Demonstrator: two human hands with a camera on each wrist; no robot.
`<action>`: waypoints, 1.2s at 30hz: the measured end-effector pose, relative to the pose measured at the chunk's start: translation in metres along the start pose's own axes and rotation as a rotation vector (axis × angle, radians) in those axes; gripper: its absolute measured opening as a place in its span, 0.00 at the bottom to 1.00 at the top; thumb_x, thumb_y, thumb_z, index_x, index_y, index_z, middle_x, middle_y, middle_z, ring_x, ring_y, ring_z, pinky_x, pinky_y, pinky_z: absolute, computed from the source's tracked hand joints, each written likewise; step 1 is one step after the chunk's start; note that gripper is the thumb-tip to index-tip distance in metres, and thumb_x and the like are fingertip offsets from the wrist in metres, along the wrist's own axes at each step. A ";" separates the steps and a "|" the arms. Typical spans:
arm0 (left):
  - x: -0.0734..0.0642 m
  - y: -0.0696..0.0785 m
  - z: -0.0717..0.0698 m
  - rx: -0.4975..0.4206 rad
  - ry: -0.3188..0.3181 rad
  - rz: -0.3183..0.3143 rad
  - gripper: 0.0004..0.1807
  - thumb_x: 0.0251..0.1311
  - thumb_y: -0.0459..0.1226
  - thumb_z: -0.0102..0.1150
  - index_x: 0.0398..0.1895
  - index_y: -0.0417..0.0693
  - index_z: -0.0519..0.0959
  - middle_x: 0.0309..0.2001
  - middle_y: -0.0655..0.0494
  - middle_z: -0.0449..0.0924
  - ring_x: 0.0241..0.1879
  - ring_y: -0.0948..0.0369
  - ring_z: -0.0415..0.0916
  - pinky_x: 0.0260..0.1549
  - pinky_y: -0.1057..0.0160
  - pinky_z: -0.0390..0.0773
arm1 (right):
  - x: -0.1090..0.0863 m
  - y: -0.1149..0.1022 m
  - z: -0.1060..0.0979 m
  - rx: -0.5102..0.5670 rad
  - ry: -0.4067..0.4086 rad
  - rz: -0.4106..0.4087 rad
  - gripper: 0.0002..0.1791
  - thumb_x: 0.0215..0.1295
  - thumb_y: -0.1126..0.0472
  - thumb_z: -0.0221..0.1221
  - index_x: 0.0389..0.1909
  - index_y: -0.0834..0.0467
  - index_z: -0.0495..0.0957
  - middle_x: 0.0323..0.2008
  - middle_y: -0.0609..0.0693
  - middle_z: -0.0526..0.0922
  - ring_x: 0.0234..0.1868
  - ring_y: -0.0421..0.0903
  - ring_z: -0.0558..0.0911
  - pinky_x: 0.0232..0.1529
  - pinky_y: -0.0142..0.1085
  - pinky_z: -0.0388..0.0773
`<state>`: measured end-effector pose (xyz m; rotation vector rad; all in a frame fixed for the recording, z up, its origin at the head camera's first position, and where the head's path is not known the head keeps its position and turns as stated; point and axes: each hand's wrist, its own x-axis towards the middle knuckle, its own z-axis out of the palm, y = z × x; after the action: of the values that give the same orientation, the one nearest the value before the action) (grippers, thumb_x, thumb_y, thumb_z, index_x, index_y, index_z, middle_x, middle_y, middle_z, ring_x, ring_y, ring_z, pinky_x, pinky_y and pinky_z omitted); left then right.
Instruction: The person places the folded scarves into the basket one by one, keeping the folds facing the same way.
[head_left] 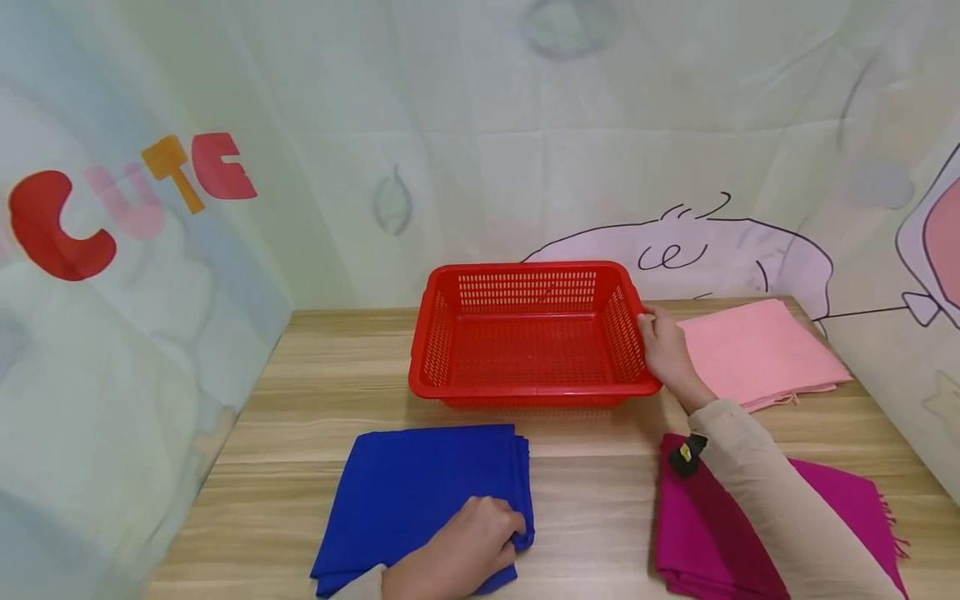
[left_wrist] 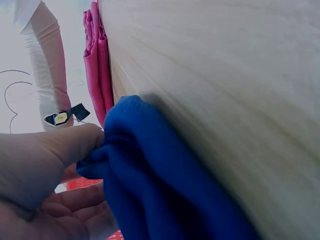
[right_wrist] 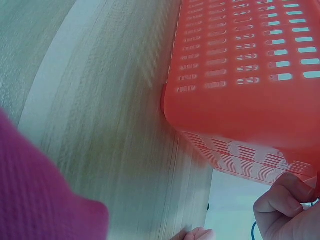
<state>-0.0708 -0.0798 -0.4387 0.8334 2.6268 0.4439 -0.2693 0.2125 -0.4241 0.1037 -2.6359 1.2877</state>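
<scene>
Head view, and both hands are busy! At the back edge of the worktop (head_left: 585, 492), near its middle, sits the basket (head_left: 525, 389), with the right hand (head_left: 667, 350) on its right end, fingers curled over the rim. Whether the base lies flat, I can't quite tell. Down by the front edge, left of centre, it's the blue cloth (head_left: 427, 475), folded in layers, and the left hand (head_left: 468, 542) has its right side pinched between thumb and fingers. Left wrist view backs that up: a soft fold bunches right there in the grip.

Out to the right, the pink cloth (head_left: 757, 346) lies toward the back corner, the magenta cloth (head_left: 705, 533) toward the front one, and the right sleeve (head_left: 772, 500) passes over the magenta. Whether it touches, no telling from here.

So what makes this good handling? On the blue, I'd say take every layer in the pinch; catch only the top one and the stack could slide open. Limp stuff, likely to sag, so the pull wants to be low and gentle. On the basket, that one-ended hold could let it swing, so a firm, even grip on the rim, please, and the forearm high enough to spare the magenta folds!
</scene>
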 end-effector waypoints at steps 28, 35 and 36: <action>0.009 0.012 0.005 0.018 -0.010 0.047 0.08 0.58 0.31 0.68 0.39 0.50 0.89 0.35 0.61 0.86 0.32 0.72 0.78 0.35 0.72 0.81 | 0.001 -0.001 0.000 -0.002 0.002 -0.001 0.23 0.81 0.62 0.41 0.64 0.76 0.65 0.41 0.70 0.79 0.38 0.60 0.79 0.38 0.43 0.76; 0.012 0.015 0.007 0.031 -0.001 0.089 0.07 0.58 0.32 0.68 0.38 0.50 0.89 0.34 0.62 0.85 0.31 0.74 0.77 0.35 0.72 0.81 | 0.000 -0.002 0.000 -0.001 -0.005 0.005 0.24 0.81 0.61 0.40 0.64 0.76 0.64 0.41 0.70 0.78 0.39 0.60 0.79 0.39 0.45 0.77; 0.012 0.015 0.008 0.034 0.005 0.101 0.07 0.57 0.32 0.68 0.38 0.50 0.89 0.33 0.62 0.85 0.31 0.74 0.77 0.35 0.72 0.80 | 0.000 -0.002 0.000 -0.002 -0.001 0.003 0.23 0.81 0.61 0.40 0.64 0.76 0.65 0.42 0.70 0.79 0.39 0.60 0.79 0.40 0.46 0.76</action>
<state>-0.0697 -0.0589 -0.4424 0.9809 2.6123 0.4290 -0.2694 0.2114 -0.4228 0.1006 -2.6388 1.2869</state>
